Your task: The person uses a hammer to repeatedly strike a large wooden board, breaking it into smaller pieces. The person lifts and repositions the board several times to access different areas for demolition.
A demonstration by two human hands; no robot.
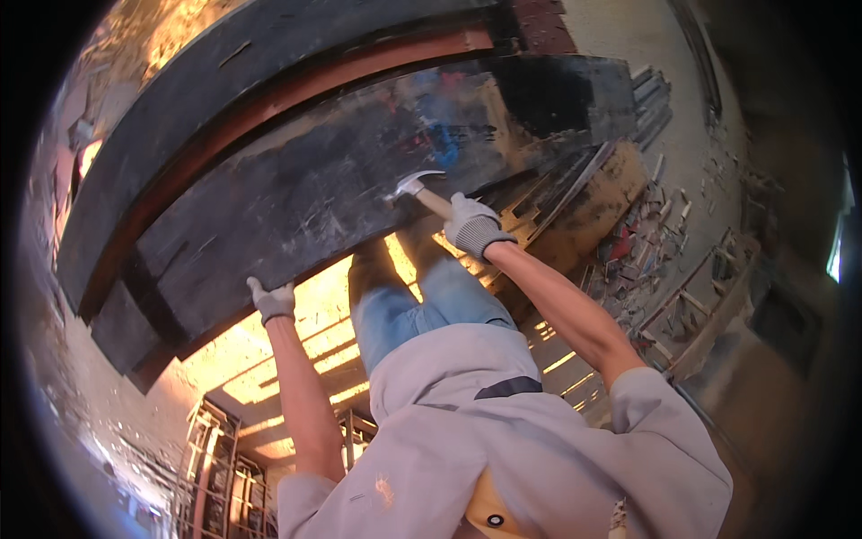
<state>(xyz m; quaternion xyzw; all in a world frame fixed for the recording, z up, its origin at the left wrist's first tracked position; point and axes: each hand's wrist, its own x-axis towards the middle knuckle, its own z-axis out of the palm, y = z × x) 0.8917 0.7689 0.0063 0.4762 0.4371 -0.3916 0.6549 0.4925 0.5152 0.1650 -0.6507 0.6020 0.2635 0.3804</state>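
Two gloved hands (473,225), one hammer (433,201), two long dark surfaces (296,202), two denim-clad legs (386,319), one pale shirt (449,382)

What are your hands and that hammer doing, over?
Right gloved hand gripping hammer. Left gloved hand at near edge of dark beam. Hammer over beam, contact unclear. Nothing visibly blocking hammer.

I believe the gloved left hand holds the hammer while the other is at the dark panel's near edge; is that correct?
Not quite: the head view shows the right hand holding the hammer; the left hand is at the near edge of the dark panel.
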